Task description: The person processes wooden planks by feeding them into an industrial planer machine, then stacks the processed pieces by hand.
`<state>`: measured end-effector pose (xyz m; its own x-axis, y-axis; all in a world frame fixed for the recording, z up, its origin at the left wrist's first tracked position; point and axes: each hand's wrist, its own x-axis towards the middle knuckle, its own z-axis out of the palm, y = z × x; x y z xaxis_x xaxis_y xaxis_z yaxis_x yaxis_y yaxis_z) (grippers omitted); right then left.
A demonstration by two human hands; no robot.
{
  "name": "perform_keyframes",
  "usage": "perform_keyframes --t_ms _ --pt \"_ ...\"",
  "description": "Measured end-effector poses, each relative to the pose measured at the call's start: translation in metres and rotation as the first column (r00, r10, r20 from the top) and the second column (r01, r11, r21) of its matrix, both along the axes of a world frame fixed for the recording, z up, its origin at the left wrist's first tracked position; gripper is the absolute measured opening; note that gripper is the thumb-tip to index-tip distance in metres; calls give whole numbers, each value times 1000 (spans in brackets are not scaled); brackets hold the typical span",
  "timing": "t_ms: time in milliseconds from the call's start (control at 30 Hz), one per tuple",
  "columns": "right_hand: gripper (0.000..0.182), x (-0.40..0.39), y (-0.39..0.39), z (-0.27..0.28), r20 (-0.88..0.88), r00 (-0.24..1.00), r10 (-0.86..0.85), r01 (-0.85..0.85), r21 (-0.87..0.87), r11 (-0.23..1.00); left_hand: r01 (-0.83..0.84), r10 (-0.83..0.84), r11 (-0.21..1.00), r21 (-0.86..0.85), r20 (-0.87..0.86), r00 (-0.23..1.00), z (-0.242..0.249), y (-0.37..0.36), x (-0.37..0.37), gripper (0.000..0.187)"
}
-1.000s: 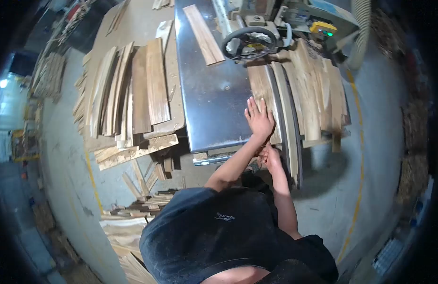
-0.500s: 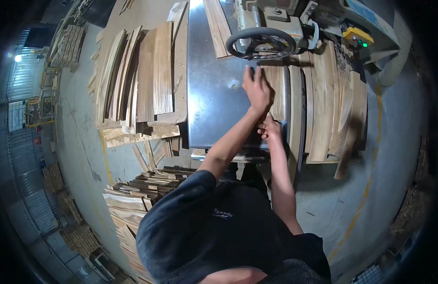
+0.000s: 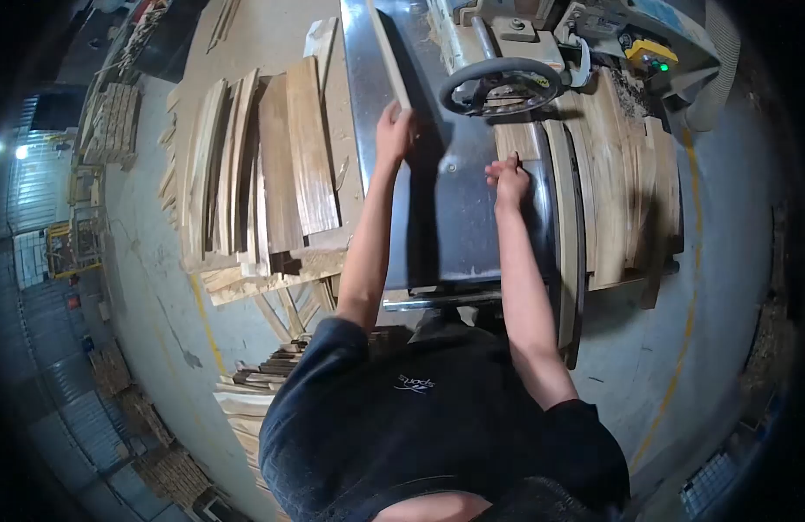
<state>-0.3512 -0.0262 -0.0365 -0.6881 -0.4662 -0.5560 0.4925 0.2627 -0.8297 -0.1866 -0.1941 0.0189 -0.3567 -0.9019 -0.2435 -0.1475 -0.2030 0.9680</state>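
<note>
My left hand (image 3: 395, 135) is closed around the near end of a narrow wooden board (image 3: 390, 65), which is tipped up on its edge above the metal machine table (image 3: 459, 230). A dark shadow falls beside it on the steel. Further right, my right hand (image 3: 510, 184) is over the table with its fingers loosely apart, right at the near end of another flat wooden board (image 3: 518, 141). That board runs under the black handwheel (image 3: 500, 87) and lies alongside a rounded metal edge. Both forearms reach forward from my dark shirt.
On the left, wooden boards (image 3: 302, 148) lie on a side table. More boards (image 3: 607, 183) are laid lengthwise to the right of the machine. A yellow control box (image 3: 651, 55) with a green light is at the upper right. Stacked wood pieces (image 3: 246, 409) stand low left.
My left hand has moved from the right-hand board to the left one, now gripped and turned onto its edge. My right hand has moved forward to the other board's end. The view has shifted slightly.
</note>
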Motion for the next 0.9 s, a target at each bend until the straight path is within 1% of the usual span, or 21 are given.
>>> perform_keyframes --t_ms 33,67,100,133,167,233,267,300,333,367,400,433,500,567,633,667,700,767,800,833,900 --pt "47 1 4 -1 41 996 76 -72 -83 994 -10 10 1000 -12 7 1000 6 28 17 74" --pt "47 9 16 7 49 995 89 -84 -90 992 -27 111 964 264 -307 945 6 59 33 72" --pt "48 17 34 23 46 969 242 -231 -164 959 47 284 860 509 -552 784 7 91 47 70" --pt "52 27 55 33 34 921 388 -370 -235 899 109 298 839 533 -617 728 8 123 60 70" --pt "52 38 80 32 41 916 399 -379 -236 895 177 313 815 552 -676 667 8 154 70 70" --pt "59 56 135 30 77 753 654 -625 -229 746 220 270 820 529 -695 667 -19 212 89 71" --pt "57 61 164 35 45 688 724 -696 -243 676 69 403 780 621 -584 704 -19 245 83 67" --pt "55 62 193 39 12 622 783 -757 -248 605 -203 423 803 560 -296 856 -57 279 91 64" --pt "59 61 224 38 -37 575 817 -802 -225 554 -88 93 979 184 -14 996 -36 312 86 63" --pt "58 56 248 38 108 519 848 -809 -261 528 193 -127 969 -154 358 925 -12 341 78 64" --pt "57 55 272 36 250 528 812 -796 -189 576 444 -84 813 -377 680 729 -15 362 77 66" --pt "56 55 295 29 380 531 757 -786 -114 608 477 66 718 -507 732 678 -26 382 73 64" --pt "56 58 352 -32 308 475 824 -866 -6 501 475 167 688 -549 757 632 -35 405 60 66" --pt "59 60 403 -125 428 486 762 -773 -197 603 478 73 688 -546 707 703 -55 413 46 66" --pt "68 64 405 -41 726 634 265 -336 -50 941 504 62 627 -594 683 728 -58 413 30 67" --pt "75 59 407 -46 727 624 288 -324 -94 941 521 53 601 -605 682 730 -58 406 17 66" --pt "67 56 407 -61 710 635 306 -263 -174 949 536 51 580 -614 684 728 -59 397 5 66" --pt "53 57 393 -44 685 713 151 -53 -161 986 496 42 582 -644 633 773 -68 370 -26 65" --pt "45 52 381 -34 726 663 180 -65 -184 981 462 52 599 -654 608 793 -72 355 -43 64" --pt "51 54 362 -8 687 695 213 -176 -124 977 431 57 611 -664 580 813 -77 338 -58 64" --pt "59 43 327 -17 621 726 295 -287 -116 951 389 68 641 -662 554 830 -73 302 -76 64"
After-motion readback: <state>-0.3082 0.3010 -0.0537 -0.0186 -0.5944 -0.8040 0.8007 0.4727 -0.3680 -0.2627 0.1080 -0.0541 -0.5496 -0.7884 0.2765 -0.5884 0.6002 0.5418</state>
